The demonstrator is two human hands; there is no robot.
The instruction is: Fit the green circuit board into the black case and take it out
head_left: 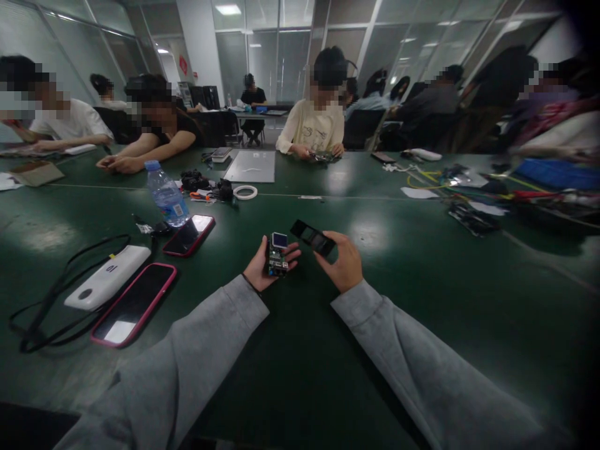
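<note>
My left hand (260, 267) holds a small circuit board (278, 257) with a little screen at its top end, resting against the palm and fingers. Between the thumb and fingers of my right hand (344, 261) is a dark rectangular cover (312, 239), tilted, with window-like openings in it. The cover is just right of the board and looks apart from it. Both hands are above the green table (300, 350). Fine details of the board are too small to read.
Left of my hands lie two red-edged phones (135, 306) (190, 235), a white power bank (107, 278) with a black strap, and a water bottle (167, 195). Beyond are a tape roll (245, 192) and a closed silver laptop (250, 166). Wires and parts (469, 181) clutter the right. Several people sit around.
</note>
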